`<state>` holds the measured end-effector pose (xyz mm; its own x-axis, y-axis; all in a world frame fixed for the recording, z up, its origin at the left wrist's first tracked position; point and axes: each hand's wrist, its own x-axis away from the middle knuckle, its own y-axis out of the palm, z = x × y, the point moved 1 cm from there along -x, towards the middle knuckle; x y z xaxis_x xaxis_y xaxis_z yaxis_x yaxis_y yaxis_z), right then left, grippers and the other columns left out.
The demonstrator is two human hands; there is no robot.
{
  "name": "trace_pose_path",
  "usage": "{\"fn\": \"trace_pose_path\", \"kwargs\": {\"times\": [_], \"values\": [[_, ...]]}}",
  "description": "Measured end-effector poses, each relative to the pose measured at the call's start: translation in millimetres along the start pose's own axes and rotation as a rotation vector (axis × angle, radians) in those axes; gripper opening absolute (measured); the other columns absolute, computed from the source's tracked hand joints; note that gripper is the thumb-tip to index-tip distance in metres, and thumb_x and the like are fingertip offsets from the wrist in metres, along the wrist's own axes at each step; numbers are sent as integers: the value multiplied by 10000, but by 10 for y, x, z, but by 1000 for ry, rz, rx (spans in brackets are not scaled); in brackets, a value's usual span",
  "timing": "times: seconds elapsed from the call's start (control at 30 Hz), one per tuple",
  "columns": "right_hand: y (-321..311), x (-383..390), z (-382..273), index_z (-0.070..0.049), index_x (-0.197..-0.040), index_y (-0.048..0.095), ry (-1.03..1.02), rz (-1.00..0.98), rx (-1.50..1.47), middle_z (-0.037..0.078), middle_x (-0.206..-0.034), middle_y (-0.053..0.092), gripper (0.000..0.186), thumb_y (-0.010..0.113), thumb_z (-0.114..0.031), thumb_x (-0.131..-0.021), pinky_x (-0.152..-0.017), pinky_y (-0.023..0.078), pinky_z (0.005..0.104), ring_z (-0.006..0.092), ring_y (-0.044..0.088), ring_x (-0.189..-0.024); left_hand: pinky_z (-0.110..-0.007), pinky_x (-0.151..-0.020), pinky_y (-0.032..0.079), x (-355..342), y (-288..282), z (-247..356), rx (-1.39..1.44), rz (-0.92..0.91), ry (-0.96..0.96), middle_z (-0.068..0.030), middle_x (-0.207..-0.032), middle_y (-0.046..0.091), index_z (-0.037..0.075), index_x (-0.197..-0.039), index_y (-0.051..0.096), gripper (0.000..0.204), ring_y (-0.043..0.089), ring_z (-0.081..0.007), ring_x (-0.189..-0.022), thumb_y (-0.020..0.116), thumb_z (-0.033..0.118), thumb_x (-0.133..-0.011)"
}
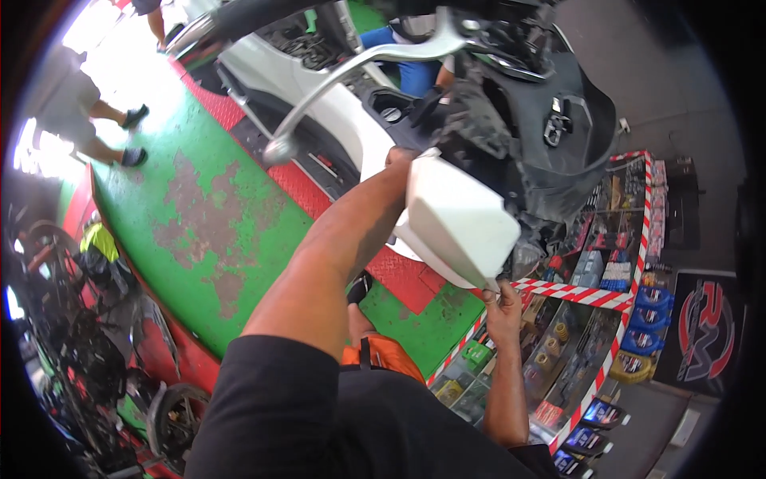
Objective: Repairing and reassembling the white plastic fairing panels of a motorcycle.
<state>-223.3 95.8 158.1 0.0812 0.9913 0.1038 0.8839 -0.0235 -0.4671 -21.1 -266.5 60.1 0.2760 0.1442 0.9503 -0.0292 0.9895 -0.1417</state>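
Note:
A white body panel (463, 217) is held at the front of a partly stripped white scooter (351, 120). My left hand (401, 155) is closed at the panel's upper left corner, its fingers mostly hidden. At the lower corner, my right hand (503, 310) pinches the panel's edge between thumb and fingers. Dark crumpled-looking inner parts (479, 120) of the scooter lie just beyond the panel. Above my left arm a silver brake lever (359, 60) curves out from the handlebar (247, 20).
A glass display case (582, 303) with red-and-white striped edges stands close on the right, near several bottles (646, 319). Another person in blue trousers (415, 76) is behind the scooter. A red ramp (399, 275) crosses the green floor (175, 215); a wheel (175, 423) lies at lower left.

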Motion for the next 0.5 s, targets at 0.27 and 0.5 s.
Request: {"fn": "trace_pose_path", "kwargs": {"times": [0.27,0.5], "values": [[69,-26,-354,-2,-922,675,-130,-1,173,101,-911,683,128,728,-118,-909,-831,469,372,267,627,-890,-341,-852,553,131,591,-735,-29,286,-58,-28,-1134,761,127,-1227,753,307,714,-212,-1005,653,287,-986],[-21,-39,-315,0,-930,683,-184,-23,206,116,-907,678,237,740,-229,-947,-825,474,387,274,636,-899,-338,-833,550,76,779,-512,47,554,-63,-28,-1109,757,115,-1232,742,314,708,-208,-978,651,294,-990]]}}
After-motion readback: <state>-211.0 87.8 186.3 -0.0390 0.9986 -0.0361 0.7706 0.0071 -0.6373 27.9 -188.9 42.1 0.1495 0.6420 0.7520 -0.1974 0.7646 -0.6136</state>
